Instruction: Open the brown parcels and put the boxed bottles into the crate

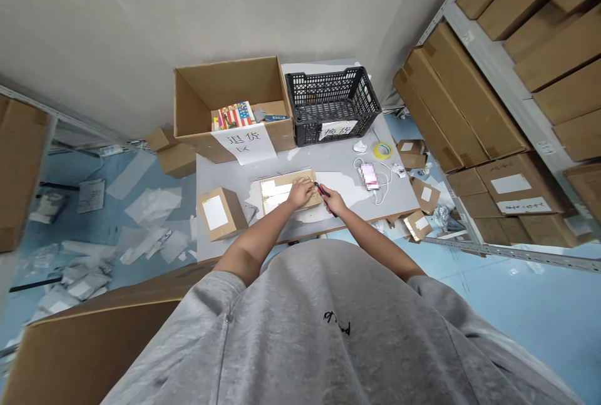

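A flat cardboard parcel with a white label lies on the grey table in front of me. My left hand rests on the parcel's right end with its fingers curled down on it. My right hand is closed round a small red and black tool whose tip touches the parcel's right edge. What sort of tool it is I cannot make out.
A small labelled box stands at the table's left. Behind are an open carton holding books and a black crate. A phone with cable and a tape roll lie at right. Shelves of cartons rise at right; scraps litter the floor.
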